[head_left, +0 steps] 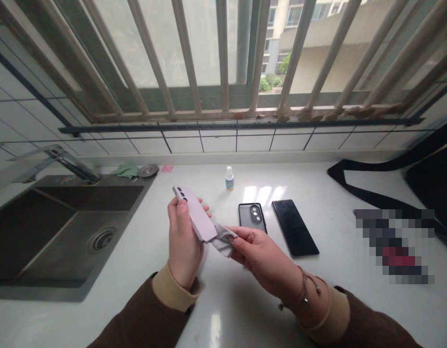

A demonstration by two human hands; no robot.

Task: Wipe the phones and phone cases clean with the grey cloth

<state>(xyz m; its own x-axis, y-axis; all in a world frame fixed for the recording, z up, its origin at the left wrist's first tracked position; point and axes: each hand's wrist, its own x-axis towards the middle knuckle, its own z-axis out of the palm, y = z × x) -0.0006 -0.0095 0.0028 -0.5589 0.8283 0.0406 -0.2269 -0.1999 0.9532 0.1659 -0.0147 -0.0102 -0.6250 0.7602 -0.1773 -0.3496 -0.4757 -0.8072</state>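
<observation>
A pale lilac smartphone (pixel 196 212) is held up above the counter in my left hand (pixel 183 241), its back with several camera lenses facing me. My left thumb lies along its edge near the lenses. My right hand (pixel 255 253) pinches a grey cloth (pixel 225 240), which touches the phone's lower end. Just beyond my right hand lies a dark phone case (pixel 247 218) with a camera cutout, partly hidden by that hand. A black smartphone (pixel 295 227) lies flat to its right. Behind them stands a small white spray bottle (pixel 229 179) with a colourful label.
On the left a dark sink (pixel 110 208) with a chrome faucet (pixel 74 164) is set into the white counter (pixel 136 270). A green cloth (pixel 126 170), a metal drain strainer (pixel 148 170) and a pink slip (pixel 167 168) lie behind it. A black strap (pixel 368 166) and a blurred-out item (pixel 395 246) are at right.
</observation>
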